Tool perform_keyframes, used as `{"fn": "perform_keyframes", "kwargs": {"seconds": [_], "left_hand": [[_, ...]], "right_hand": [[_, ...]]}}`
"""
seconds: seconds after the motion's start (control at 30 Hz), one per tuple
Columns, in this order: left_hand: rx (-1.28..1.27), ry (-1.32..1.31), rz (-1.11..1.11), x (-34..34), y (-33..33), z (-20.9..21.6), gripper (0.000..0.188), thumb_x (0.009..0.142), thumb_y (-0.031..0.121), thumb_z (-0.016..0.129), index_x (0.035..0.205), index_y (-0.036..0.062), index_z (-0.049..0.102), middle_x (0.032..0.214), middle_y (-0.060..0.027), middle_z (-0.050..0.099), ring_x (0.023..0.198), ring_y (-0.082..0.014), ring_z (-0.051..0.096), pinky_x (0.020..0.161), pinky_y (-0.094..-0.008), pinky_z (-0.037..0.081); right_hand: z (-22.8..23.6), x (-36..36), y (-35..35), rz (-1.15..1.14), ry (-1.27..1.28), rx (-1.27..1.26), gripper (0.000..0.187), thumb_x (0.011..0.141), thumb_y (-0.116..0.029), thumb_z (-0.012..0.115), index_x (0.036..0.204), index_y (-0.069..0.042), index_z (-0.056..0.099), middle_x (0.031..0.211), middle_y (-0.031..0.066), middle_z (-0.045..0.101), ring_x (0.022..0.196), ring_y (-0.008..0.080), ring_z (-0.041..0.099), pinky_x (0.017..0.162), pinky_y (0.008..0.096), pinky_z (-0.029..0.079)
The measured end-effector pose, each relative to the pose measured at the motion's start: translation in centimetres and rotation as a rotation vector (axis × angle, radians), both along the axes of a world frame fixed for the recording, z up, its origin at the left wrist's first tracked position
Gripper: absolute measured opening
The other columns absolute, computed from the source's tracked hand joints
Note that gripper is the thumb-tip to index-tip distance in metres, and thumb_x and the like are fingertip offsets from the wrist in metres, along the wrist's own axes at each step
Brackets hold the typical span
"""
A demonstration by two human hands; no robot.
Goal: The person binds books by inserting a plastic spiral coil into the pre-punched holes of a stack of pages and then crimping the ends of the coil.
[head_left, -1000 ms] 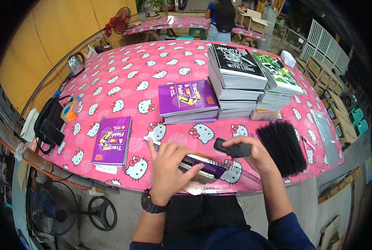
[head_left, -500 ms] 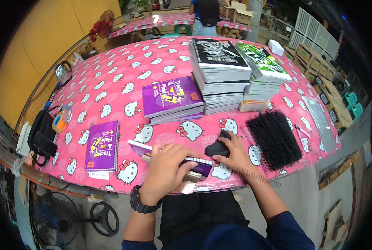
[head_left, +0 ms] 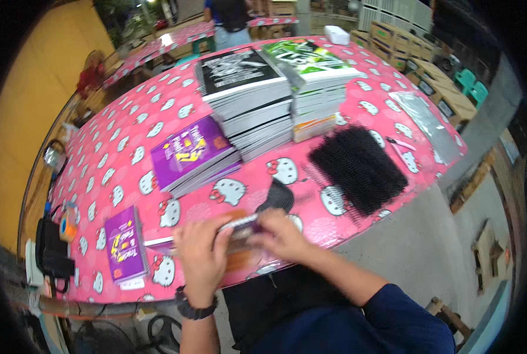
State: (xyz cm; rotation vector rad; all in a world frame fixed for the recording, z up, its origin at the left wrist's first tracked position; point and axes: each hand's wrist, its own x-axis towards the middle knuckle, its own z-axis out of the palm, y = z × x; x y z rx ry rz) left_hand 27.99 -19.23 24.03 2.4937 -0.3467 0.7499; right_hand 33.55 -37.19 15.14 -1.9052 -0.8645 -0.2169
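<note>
My left hand (head_left: 199,255) and my right hand (head_left: 282,235) both grip a thin purple booklet (head_left: 243,224) at the near edge of the pink cartoon-cat table (head_left: 127,112). Its long edge faces up between my fingers. Just beyond my right hand a small black object (head_left: 277,197) lies on the cloth. To its right sits a pile of black comb-like binding strips (head_left: 358,168). A single purple booklet (head_left: 125,242) lies flat to the left of my left hand. A stack of purple booklets (head_left: 192,154) stands further back.
Two tall stacks of books, black-covered (head_left: 245,88) and green-covered (head_left: 313,68), stand at the middle back. Clear plastic sheets (head_left: 425,124) lie at the right edge. A black bag (head_left: 51,253) and a tape roll (head_left: 69,221) sit at the left edge. A person (head_left: 228,15) stands beyond the table.
My right hand has let go of the small black object, which now lies on the table, and has joined my left hand on the purple booklet.
</note>
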Motion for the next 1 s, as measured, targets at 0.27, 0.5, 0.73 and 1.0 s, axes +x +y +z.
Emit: {"fn": "perform_keyframes", "kwargs": {"seconds": [0.27,0.5,0.73,1.0], "left_hand": [[0.033,-0.054,0.182,1.3,0.2,-0.6,0.021,0.077,0.015,0.069,0.096,0.0086,0.065,0.088,-0.0044,0.063,0.085,-0.0202,0.056,0.084,-0.0366,0.028],[-0.017,-0.046,0.060,1.3,0.5,0.2,0.015,0.075,0.015,0.071,0.088,0.0102,0.066,0.081,-0.0020,0.062,0.079,-0.0186,0.055,0.086,-0.0366,0.027],[-0.018,-0.030,0.041,0.8,1.2,-0.6,0.017,0.074,0.016,0.071,0.089,0.0110,0.066,0.081,-0.0004,0.062,0.082,-0.0187,0.055,0.088,-0.0405,0.026],[-0.033,-0.054,0.035,0.4,1.1,-0.7,0.014,0.075,0.016,0.070,0.087,0.0112,0.065,0.081,-0.0009,0.061,0.084,-0.0197,0.056,0.091,-0.0427,0.026]], "right_hand": [[10.1,0.3,-3.3,-0.049,0.347,-0.458,0.021,0.078,-0.015,0.068,0.093,-0.002,0.061,0.084,0.0128,0.063,0.080,0.0317,0.058,0.071,0.0364,0.046],[10.4,3.4,-0.2,0.163,-0.250,-0.282,0.021,0.075,-0.014,0.069,0.091,-0.004,0.060,0.089,0.0097,0.059,0.089,0.0296,0.056,0.073,0.0390,0.046],[10.2,2.1,1.0,0.096,-0.372,-0.253,0.019,0.075,-0.011,0.069,0.092,-0.005,0.061,0.089,0.0091,0.056,0.082,0.0290,0.057,0.071,0.0376,0.048],[10.3,1.6,1.1,0.128,-0.426,-0.270,0.023,0.073,-0.008,0.069,0.095,-0.006,0.062,0.087,0.0085,0.054,0.079,0.0271,0.057,0.065,0.0373,0.048]]}}
